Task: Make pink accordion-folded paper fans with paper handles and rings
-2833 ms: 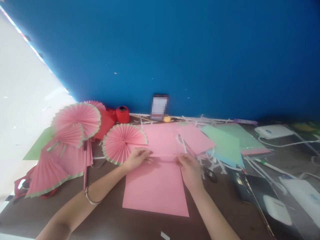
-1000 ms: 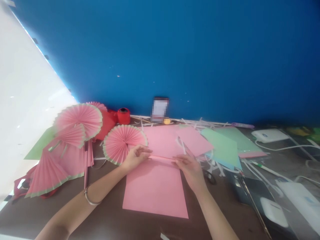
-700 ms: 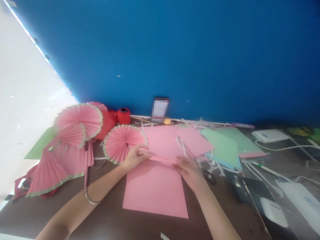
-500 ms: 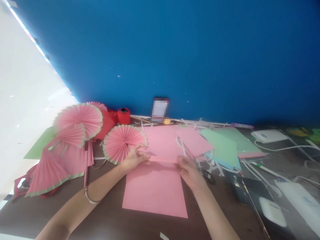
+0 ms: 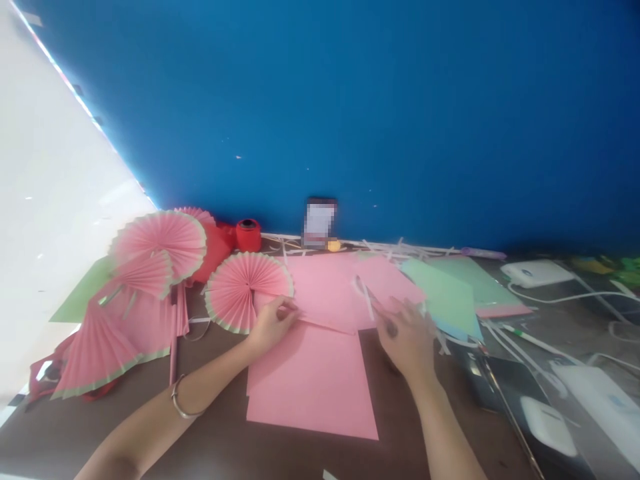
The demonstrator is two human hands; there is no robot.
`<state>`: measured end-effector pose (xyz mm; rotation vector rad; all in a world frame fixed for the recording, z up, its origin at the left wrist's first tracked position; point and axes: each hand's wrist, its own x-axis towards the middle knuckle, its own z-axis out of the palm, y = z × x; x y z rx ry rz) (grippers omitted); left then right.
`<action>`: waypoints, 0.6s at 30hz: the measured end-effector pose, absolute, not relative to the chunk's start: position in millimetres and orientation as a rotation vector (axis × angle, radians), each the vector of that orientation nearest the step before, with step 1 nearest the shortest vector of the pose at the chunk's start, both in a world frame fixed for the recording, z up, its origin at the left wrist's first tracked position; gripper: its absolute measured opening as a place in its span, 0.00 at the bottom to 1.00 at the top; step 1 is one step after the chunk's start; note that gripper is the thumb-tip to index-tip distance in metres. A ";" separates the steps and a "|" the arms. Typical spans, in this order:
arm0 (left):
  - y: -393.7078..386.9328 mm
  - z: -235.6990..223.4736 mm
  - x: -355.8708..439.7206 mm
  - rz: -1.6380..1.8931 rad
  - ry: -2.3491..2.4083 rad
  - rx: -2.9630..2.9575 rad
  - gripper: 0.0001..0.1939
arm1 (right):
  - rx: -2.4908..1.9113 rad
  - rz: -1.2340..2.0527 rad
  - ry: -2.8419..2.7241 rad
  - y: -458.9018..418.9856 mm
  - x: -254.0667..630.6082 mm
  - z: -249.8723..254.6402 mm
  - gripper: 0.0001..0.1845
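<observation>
My left hand (image 5: 273, 323) pinches the folded edge of a pink paper sheet (image 5: 325, 325), thumb and finger closed on it. Beneath that sheet lies another pink paper sheet (image 5: 320, 413), flat on the brown table. My right hand (image 5: 407, 340) is off the fold, over a pair of scissors at the right, largely covered by the hand. Its fingers are blurred, so the grip is unclear. A round pleated pink paper fan (image 5: 240, 277) with a pale green rim lies beside my left hand. More pink sheets (image 5: 320, 280) lie behind the fold.
Several pleated fans (image 5: 157, 243) are piled at the left by a red roll (image 5: 249, 235). Green sheets (image 5: 445, 290), paper strips and a pen (image 5: 530, 338) lie to the right, with white devices and cables beyond. A phone (image 5: 320, 222) leans against the blue wall (image 5: 380, 120).
My right hand has let go of the pink sheet's folded edge and moved right, over the scissors. My left hand stays on the fold, whose right end has dropped slightly.
</observation>
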<state>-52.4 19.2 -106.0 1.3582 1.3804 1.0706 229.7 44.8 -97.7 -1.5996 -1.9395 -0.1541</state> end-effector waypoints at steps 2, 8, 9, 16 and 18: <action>16.6 -104.0 -53.1 1.036 1.454 1.490 0.07 | -1.703 -0.275 -1.979 47.4 234.8 -104.6 0.15; 8.5 -95.6 -52.7 0.913 1.536 1.919 0.06 | -1.811 -0.426 -1.787 53.4 255.0 -102.0 0.25; 7.2 -95.1 -52.2 0.886 1.560 1.984 0.06 | -1.791 -0.463 -1.739 54.2 259.7 -99.2 0.26; 4.6 -104.3 -52.6 0.766 1.558 2.311 0.08 | -1.748 -0.738 -1.478 52.1 283.9 -84.8 0.34; 4.9 -106.7 -53.3 0.754 1.529 2.385 0.09 | -1.766 -0.757 -1.454 50.7 283.6 -85.4 0.35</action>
